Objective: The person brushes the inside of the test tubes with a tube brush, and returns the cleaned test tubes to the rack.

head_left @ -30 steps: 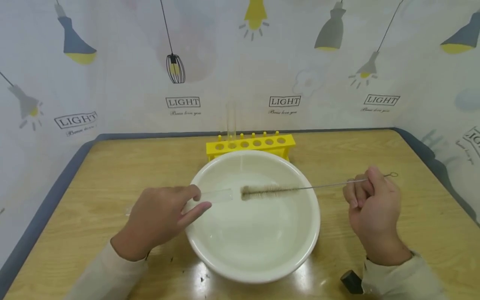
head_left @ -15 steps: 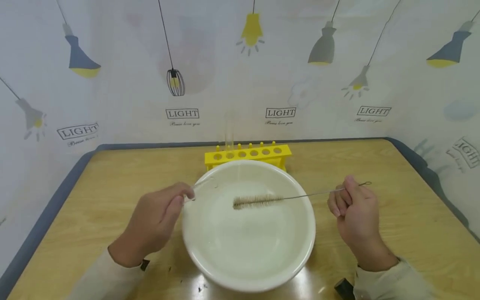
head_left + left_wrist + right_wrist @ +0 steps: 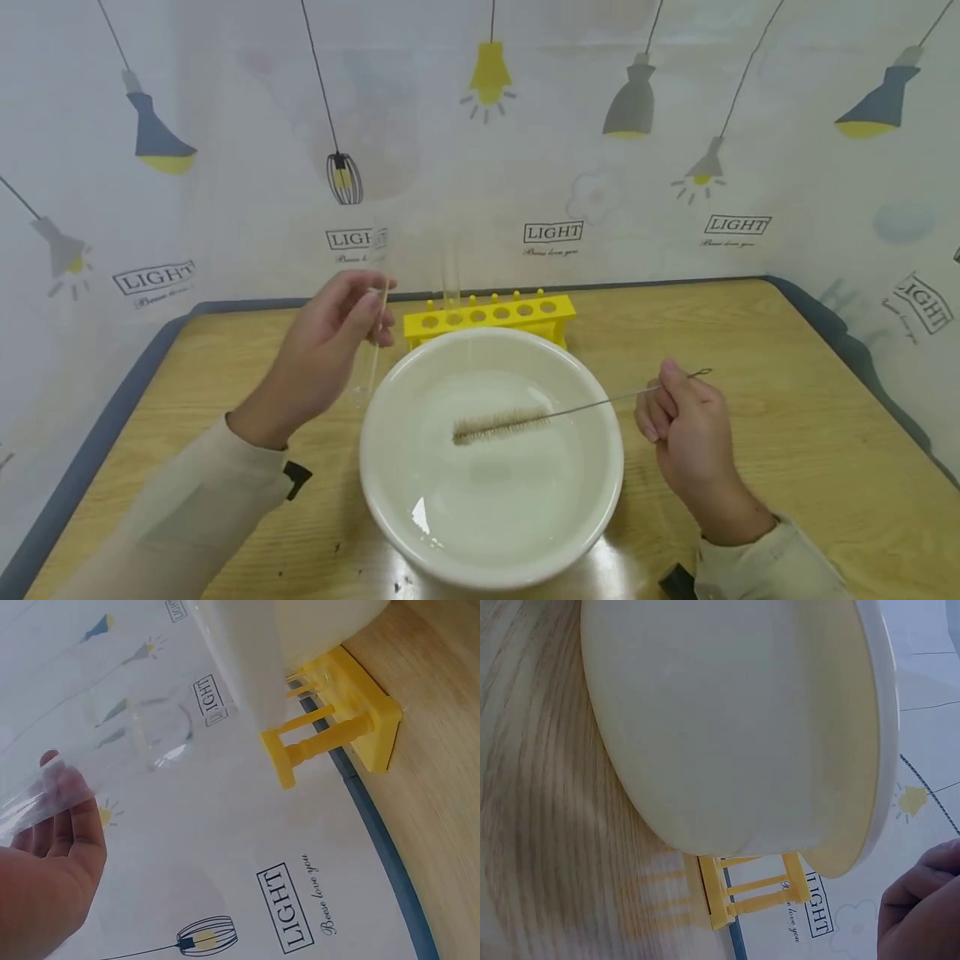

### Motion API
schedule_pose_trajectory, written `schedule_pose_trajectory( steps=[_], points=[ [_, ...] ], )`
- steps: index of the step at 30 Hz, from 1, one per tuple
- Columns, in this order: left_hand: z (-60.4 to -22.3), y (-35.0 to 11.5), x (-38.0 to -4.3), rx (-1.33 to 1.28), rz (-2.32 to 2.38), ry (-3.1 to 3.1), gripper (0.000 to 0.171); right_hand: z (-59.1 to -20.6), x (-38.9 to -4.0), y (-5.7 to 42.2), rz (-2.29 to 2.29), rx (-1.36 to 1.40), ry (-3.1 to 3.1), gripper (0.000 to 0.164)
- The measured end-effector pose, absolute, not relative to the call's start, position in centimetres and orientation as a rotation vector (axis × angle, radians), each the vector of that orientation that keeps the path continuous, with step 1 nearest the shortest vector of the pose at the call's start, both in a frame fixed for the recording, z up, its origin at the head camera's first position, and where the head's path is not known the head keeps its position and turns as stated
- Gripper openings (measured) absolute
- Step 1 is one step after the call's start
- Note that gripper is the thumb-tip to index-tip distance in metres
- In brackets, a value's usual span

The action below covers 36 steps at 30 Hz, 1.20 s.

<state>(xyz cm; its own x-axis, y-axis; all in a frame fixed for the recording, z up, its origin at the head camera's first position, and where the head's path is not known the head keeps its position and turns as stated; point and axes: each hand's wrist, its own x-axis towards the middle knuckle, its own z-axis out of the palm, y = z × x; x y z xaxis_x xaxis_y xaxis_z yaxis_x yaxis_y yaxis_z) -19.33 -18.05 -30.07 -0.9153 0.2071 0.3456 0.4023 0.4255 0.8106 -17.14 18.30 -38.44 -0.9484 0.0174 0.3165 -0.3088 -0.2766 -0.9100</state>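
My left hand point(image 3: 322, 350) holds a clear glass test tube point(image 3: 370, 367) steeply tilted, just left of a white basin point(image 3: 378, 500). In the left wrist view the transparent test tube point(image 3: 154, 735) crosses the fingers, its round mouth seen against the wallpaper. A test tube brush point(image 3: 498, 425) with pale bristles is gripped by its thin wire handle in my right hand point(image 3: 693, 429). Its bristled end hangs over the basin, pointing left. Only part of the right hand point(image 3: 926, 907) shows in the right wrist view, and the brush is out of sight there.
Behind the basin stands a yellow test tube rack point(image 3: 487, 315), with another clear test tube point(image 3: 451, 279) upright in a left-hand hole. The wooden table point(image 3: 787, 400) meets patterned wallpaper point(image 3: 675, 242) along a dark edge. A black object point(image 3: 678, 581) lies near the right sleeve.
The left hand has lifted up and away from the basin, turning the test tube from lying flat over the rim to steeply tilted. The brush has shifted slightly left with the right hand.
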Motion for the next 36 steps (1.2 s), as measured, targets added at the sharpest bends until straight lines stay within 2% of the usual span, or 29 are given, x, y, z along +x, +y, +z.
schedule_pose_trajectory(
  steps=[6, 15, 22, 36],
  points=[
    [-30.5, -17.0, -22.2, -0.399, -1.464, -2.472, 0.039, -38.5, -17.0, 18.3, 2.323, 0.352, -1.769, 0.058],
    [-31.3, -16.4, -25.2, -0.337, -1.451, -2.401, 0.037, -38.6, -16.9, 18.0, 2.312, 0.313, -1.806, 0.059],
    [-31.3, -15.9, -26.3, -0.344, -1.413, -2.426, 0.037, -38.8, -17.0, 18.0, 2.323, 0.282, -1.808, 0.059],
    [-33.9, -15.6, -27.1, -0.233, -1.39, -2.637, 0.036, -38.8, -17.0, 17.9, 2.315, 0.241, -1.829, 0.06]
  ],
)
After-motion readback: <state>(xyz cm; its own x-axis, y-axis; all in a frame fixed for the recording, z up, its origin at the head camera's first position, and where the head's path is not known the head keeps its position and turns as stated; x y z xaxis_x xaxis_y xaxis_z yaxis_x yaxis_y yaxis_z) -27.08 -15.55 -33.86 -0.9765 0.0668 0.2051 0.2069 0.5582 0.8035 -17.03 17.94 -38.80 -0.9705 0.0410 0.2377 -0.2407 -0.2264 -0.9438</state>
